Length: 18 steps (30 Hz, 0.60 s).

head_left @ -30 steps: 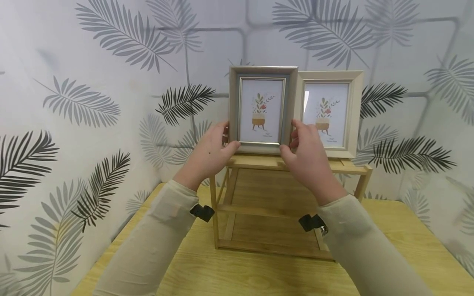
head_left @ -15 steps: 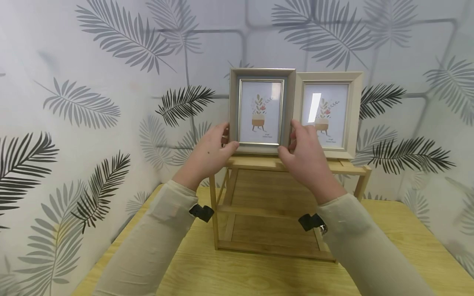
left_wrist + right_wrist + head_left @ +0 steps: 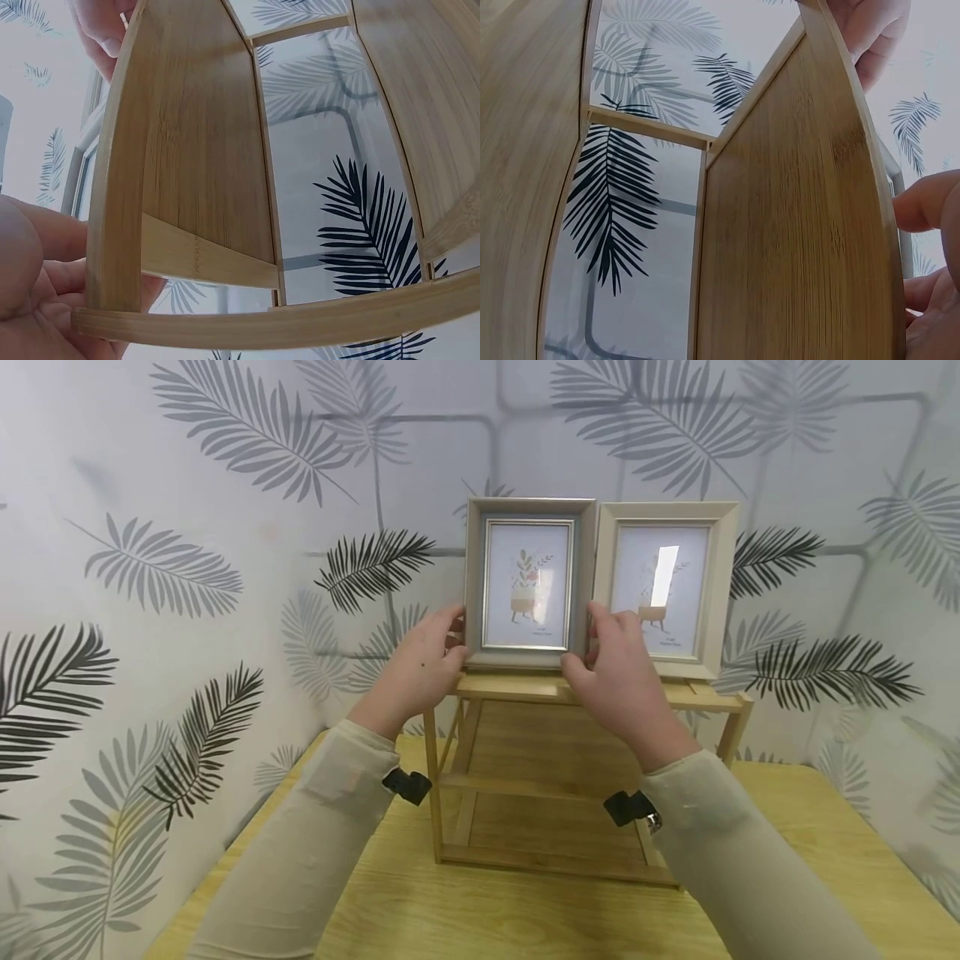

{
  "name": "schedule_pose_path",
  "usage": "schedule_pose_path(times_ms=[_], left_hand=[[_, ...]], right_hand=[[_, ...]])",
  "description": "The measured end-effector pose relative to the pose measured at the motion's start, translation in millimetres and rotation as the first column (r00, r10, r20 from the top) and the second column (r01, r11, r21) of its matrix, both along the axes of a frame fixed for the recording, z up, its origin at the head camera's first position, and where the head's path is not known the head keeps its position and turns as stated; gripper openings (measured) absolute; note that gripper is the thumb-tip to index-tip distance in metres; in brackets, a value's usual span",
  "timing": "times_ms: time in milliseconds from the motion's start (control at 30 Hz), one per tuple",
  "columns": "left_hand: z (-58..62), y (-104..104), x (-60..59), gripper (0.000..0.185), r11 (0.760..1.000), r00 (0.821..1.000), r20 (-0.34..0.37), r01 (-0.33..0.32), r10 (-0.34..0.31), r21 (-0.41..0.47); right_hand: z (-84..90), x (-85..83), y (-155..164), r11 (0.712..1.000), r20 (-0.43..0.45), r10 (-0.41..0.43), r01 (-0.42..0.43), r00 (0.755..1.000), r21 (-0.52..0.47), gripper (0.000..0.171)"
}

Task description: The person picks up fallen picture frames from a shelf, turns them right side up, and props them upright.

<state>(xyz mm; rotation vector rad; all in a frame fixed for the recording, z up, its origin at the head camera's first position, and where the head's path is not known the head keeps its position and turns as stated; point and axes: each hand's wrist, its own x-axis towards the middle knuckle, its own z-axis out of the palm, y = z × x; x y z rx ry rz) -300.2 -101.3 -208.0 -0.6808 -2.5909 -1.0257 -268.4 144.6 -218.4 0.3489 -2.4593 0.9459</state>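
Left hand (image 3: 420,672) and right hand (image 3: 618,681) raised forward, fingers curled, gripping.

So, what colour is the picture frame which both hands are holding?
The held picture frame is grey-beige with a silver inner edge, clearest in the head view.

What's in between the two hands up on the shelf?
In the head view, the grey picture frame stands between them on the wooden shelf. The left hand holds its left edge and the right hand its right edge.
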Motion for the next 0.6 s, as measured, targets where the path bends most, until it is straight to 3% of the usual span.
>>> schedule_pose_path(times_ms=[300, 600], left_hand=[[-5.1, 0.2, 2.4, 0.067, 1.000, 1.000, 0.001, -0.021, 0.021, 0.010], [-14.4, -3.0, 7.3, 0.072, 0.994, 0.990, -0.117, -0.088, 0.080, -0.063]], right_hand=[[-5.4, 2.0, 2.1, 1.000, -0.027, 0.013, -0.013, 1.000, 0.004, 0.072], [-10.6, 9.9, 10.3, 0.995, -0.116, -0.019, 0.030, 0.993, 0.099, 0.066]])
